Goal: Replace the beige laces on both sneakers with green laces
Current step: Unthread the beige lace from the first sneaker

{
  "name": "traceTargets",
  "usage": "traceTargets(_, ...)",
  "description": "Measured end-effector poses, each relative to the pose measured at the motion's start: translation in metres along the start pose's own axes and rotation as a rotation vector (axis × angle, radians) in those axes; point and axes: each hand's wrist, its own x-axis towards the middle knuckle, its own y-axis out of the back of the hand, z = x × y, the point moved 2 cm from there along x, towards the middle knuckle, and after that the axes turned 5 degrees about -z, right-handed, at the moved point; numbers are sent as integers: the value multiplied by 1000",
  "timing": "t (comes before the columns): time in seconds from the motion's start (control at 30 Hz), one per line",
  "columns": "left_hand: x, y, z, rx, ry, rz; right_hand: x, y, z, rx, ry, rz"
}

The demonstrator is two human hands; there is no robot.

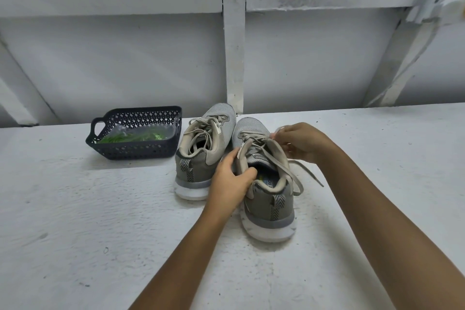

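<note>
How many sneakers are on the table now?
2. The left sneaker stands beside the basket; the right sneaker is gripped by the left hand, right hand pinching its beige laces.

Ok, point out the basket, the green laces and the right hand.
basket (136,152): head view, its front wall.
green laces (130,137): head view, the bundle's middle, inside the basket.
right hand (302,142): head view, back of the hand.

Your left hand (230,178): thumb hooked inside the near sneaker (269,206), fingers curled outside, gripping its collar.
Your right hand (300,142): fingertips bunched, pinching a beige lace (308,174).
Your forearms: bare, both reaching forward and converging.
</note>
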Motion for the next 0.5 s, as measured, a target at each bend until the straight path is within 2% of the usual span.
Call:
traceTargets(0.13, -1, -1, 0, 5, -22, 8, 2, 9, -10, 192, 174, 246)
traceTargets(0.2, 0, -1, 0, 5, -20, 9, 4, 11, -10, 272, 193, 312)
traceTargets(0.27, 0, 0, 0, -1, -11, 14, 4, 6, -5, 245, 124, 247)
traceTargets(0.37, -1, -1, 0, -6, -12, 18, 1, -6, 5, 7, 55, 41)
traceTargets(0.5, -1, 0, 1, -9, -25, 17, -3, -5, 1, -88, 133, 83)
